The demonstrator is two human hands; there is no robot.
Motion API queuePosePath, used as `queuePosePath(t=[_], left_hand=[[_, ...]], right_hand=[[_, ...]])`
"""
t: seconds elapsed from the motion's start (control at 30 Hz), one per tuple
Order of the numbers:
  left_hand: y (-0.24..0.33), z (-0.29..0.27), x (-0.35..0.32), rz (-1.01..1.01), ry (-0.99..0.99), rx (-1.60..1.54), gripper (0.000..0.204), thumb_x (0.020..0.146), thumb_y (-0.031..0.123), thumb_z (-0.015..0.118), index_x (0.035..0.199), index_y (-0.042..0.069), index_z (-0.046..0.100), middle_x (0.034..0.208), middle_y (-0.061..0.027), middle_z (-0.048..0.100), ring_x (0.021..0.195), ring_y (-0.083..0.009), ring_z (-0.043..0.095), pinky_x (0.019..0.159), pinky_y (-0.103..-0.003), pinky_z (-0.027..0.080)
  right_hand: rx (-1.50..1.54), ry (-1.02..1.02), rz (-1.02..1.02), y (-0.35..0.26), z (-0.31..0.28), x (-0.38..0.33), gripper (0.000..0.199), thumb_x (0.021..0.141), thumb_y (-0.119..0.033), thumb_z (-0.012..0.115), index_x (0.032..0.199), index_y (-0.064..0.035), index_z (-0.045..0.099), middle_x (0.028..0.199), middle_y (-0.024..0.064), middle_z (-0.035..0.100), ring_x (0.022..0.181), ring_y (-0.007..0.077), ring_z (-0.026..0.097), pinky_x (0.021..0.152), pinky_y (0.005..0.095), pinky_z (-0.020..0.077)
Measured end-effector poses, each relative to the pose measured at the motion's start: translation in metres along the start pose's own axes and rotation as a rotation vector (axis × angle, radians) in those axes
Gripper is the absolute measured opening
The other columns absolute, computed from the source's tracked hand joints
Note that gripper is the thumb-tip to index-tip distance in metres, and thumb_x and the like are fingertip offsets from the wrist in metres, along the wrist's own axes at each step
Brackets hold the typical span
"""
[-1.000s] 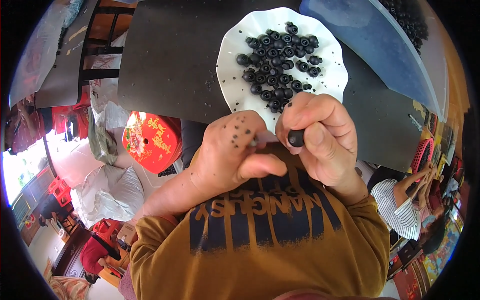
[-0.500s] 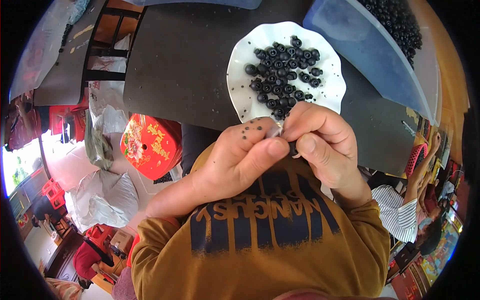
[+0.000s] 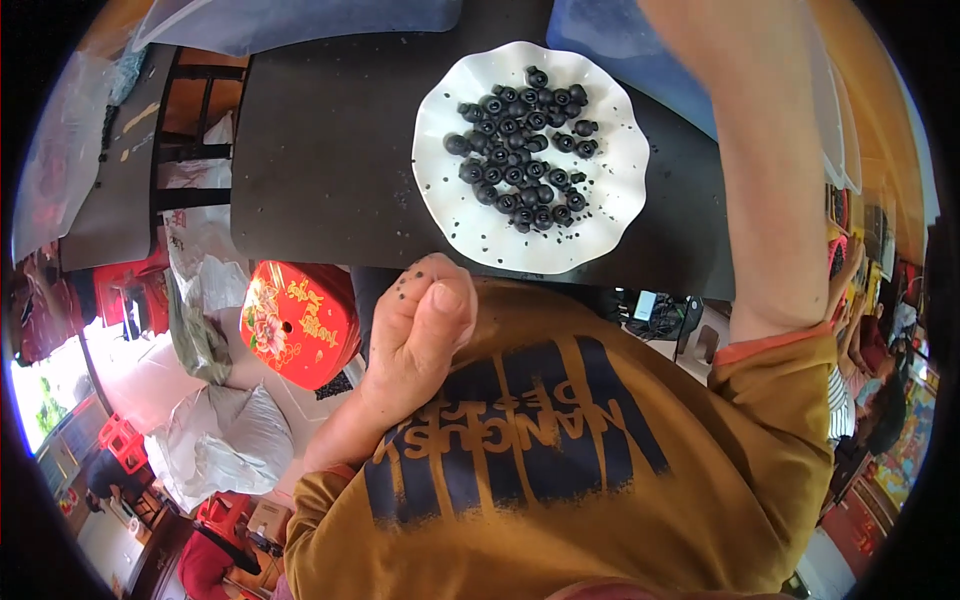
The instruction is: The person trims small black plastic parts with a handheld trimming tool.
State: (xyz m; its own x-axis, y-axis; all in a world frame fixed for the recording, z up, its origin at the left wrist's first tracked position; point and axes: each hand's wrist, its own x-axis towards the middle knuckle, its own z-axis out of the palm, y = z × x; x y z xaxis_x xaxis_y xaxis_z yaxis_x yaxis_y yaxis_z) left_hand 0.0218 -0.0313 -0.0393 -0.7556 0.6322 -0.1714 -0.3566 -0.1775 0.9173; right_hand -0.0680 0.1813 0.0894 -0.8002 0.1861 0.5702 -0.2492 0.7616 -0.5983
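Observation:
My left hand (image 3: 425,315) is closed with its thumb pressed over curled fingers, in front of the table edge and below the plate. Whatever it grips is hidden, and small black specks cling to the fingers. From the right, my right forearm (image 3: 770,190) stretches up over the blue translucent bin (image 3: 610,30); the hand itself is beyond the upper edge. A white wavy-rimmed plate (image 3: 618,130) lies on the dark table (image 3: 320,160). Several small round black parts with ring-shaped openings (image 3: 510,150) are heaped on it, among black crumbs.
Another translucent bin (image 3: 300,25) stands at the table's far left. To the left below the table are a red flowered stool (image 3: 300,325) and a white sack (image 3: 225,425). Other people are in the background at both sides, including a person in a red top (image 3: 210,565).
My right hand has left my left hand and gone up over the right bin, out of view. My left hand has moved left and down. The plate appears further left as the view shifts.

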Motion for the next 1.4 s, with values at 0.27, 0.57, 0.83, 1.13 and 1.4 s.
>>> queuePosePath(t=[0.27, 0.57, 0.83, 1.13, 1.4], left_hand=[[-0.007, -0.001, 0.008, -0.033, -0.004, 0.024, 0.035, 0.093, 0.036, 0.040, 0.074, 0.006, 0.039, 0.057, 0.0000, 0.033, 0.046, -0.0063, 0.027, 0.039, -0.020, 0.022], [-0.005, 0.013, 0.010, -0.137, -0.056, 0.070, 0.033, 0.093, 0.032, 0.042, 0.074, 0.005, 0.044, 0.066, 0.0036, 0.038, 0.059, -0.0044, 0.034, 0.053, -0.019, 0.031], [-0.003, 0.015, 0.011, -0.152, -0.021, 0.067, 0.033, 0.093, 0.032, 0.042, 0.074, 0.005, 0.044, 0.066, 0.0034, 0.039, 0.059, -0.0045, 0.034, 0.053, -0.019, 0.031], [0.009, 0.013, 0.022, 0.024, 0.003, 0.227, 0.025, 0.085, 0.025, 0.057, 0.075, 0.004, 0.048, 0.066, 0.0006, 0.043, 0.059, -0.0074, 0.039, 0.053, -0.020, 0.033], [0.024, 0.019, 0.033, 0.218, -0.097, 0.450, 0.023, 0.077, 0.020, 0.067, 0.082, 0.001, 0.054, 0.067, -0.0054, 0.052, 0.057, -0.0139, 0.051, 0.052, -0.025, 0.040]], right_hand=[[-0.067, -0.575, -0.022, 0.050, -0.025, -0.133, 0.013, 0.072, -0.006, 0.061, 0.084, -0.0053, 0.056, 0.075, 0.0078, 0.054, 0.070, 0.0276, 0.054, 0.060, 0.0361, 0.0433], [-0.158, -0.763, -0.080, 0.070, -0.015, -0.140, 0.018, 0.069, -0.005, 0.062, 0.087, -0.0057, 0.057, 0.079, 0.0066, 0.051, 0.077, 0.0257, 0.051, 0.066, 0.0356, 0.0435], [-0.198, -0.695, -0.149, 0.075, -0.007, -0.142, 0.015, 0.068, -0.010, 0.063, 0.078, -0.0046, 0.053, 0.080, 0.0070, 0.051, 0.078, 0.0260, 0.052, 0.067, 0.0368, 0.0449], [1.045, -0.471, 0.595, 0.041, -0.015, -0.142, 0.021, 0.079, -0.012, 0.059, 0.094, -0.0033, 0.048, 0.081, 0.0103, 0.055, 0.064, 0.0089, 0.049, 0.057, 0.0195, 0.0387], [1.442, -0.419, 0.654, 0.025, 0.001, -0.156, 0.018, 0.086, -0.008, 0.054, 0.102, 0.0005, 0.052, 0.093, 0.0015, 0.053, 0.076, 0.0033, 0.049, 0.068, 0.0178, 0.0408]])
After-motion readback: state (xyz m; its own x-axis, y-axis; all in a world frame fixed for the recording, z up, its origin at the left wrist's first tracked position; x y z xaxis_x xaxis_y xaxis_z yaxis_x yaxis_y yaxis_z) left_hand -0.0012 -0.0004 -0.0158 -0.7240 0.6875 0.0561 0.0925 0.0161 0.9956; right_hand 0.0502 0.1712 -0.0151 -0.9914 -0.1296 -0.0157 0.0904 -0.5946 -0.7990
